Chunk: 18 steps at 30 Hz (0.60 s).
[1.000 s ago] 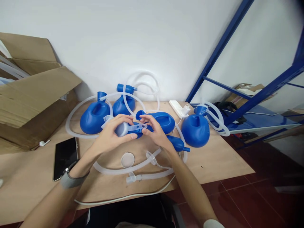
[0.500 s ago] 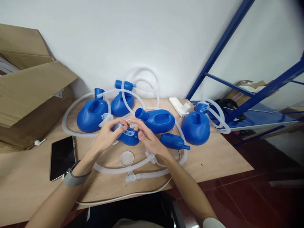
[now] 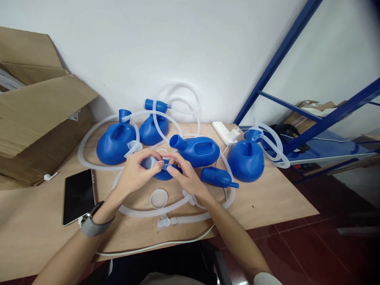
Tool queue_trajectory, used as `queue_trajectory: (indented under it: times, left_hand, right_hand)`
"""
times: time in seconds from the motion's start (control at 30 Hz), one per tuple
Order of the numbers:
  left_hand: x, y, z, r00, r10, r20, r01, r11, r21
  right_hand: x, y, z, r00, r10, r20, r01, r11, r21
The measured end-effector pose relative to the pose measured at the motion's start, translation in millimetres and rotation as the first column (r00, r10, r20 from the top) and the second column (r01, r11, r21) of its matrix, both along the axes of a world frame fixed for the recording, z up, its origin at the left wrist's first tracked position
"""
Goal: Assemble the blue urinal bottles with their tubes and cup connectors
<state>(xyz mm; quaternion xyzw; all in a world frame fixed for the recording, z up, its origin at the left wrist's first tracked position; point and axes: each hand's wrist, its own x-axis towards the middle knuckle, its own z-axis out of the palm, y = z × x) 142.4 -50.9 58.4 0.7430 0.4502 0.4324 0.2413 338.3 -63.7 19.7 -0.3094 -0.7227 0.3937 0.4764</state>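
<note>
My left hand (image 3: 133, 169) is closed around a translucent plastic cap (image 3: 147, 162). A flat strap (image 3: 165, 166) runs from the cap to my right hand (image 3: 187, 176), whose thumb and fingers pinch its end. Just below my fingers lies a blue plastic part (image 3: 166, 175), mostly hidden by both hands. Behind my right hand, a blue urinal bottle (image 3: 202, 149) rests on its side with its open neck to the left. Beside my right wrist lies a blue bottle-shaped funnel (image 3: 218, 177). A round translucent lid (image 3: 159, 198) lies flat in front of my hands.
More blue urinal bottles (image 3: 114, 144) with clear hoses (image 3: 101, 168) stand around the wooden table (image 3: 267, 198). A tablet (image 3: 77, 197) and an open cardboard box (image 3: 44, 130) are at left. A power strip (image 3: 220, 132) sits by the wall; a blue metal shelf (image 3: 311, 146) stands right.
My hands have turned the cap so that its round opening shows more between my left fingers. My right fingers have shifted along the strap. The camera view has moved slightly.
</note>
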Motion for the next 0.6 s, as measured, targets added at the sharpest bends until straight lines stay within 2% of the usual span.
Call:
queue_trajectory:
  times: [0.23, 0.6]
  left_hand:
    - [2, -4, -3.6, 0.999, 0.028, 0.024, -0.029, 0.998, 0.051]
    - [6, -9, -12.3, 0.997, 0.072, 0.030, -0.077, 0.963, 0.257]
  right_hand:
    - [-2, 2, -6.2, 0.998, -0.066, -0.003, 0.066, 0.997, 0.030]
    - [-3, 1, -5.0, 0.996, -0.092, -0.008, 0.092, 0.996, 0.012]
